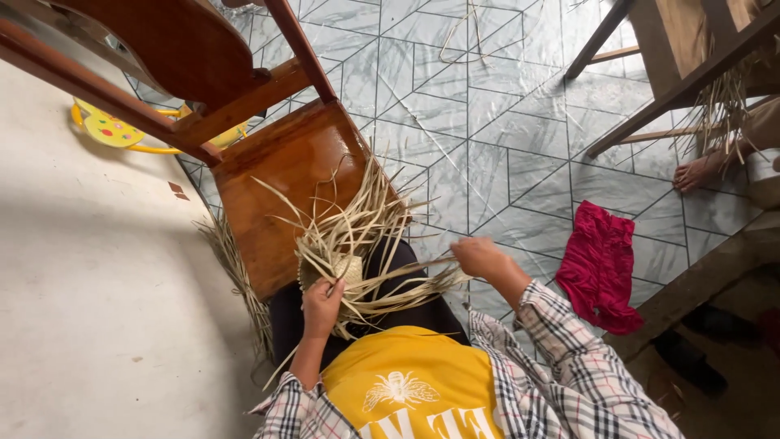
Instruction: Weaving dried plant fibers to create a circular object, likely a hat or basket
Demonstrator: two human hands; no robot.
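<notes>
Most of the weave (345,268) is still loose straw: only a small, tight woven patch shows at its centre, resting on the person's lap against the near edge of the wooden chair seat (284,175), while many long pale strips fan out from it unworked toward the far side and to the right. Judging from that, the piece looks to be at an early stage, with a small start made and nearly all the strands left to plait.

The left hand (322,302) sits on the near left side of the woven patch, fingers curled shut and pinching it in place. The right hand (479,257) is to the right, fingers closed around one strip (414,267) that runs taut from the patch to the hand.

More straw (240,284) hangs down beside the chair on the left. On the tiled floor (487,122), a crumpled red cloth (601,264) lies to the right, and another person's bare foot (697,171) shows farther right, under a second wooden chair (674,57) draped with straw.
</notes>
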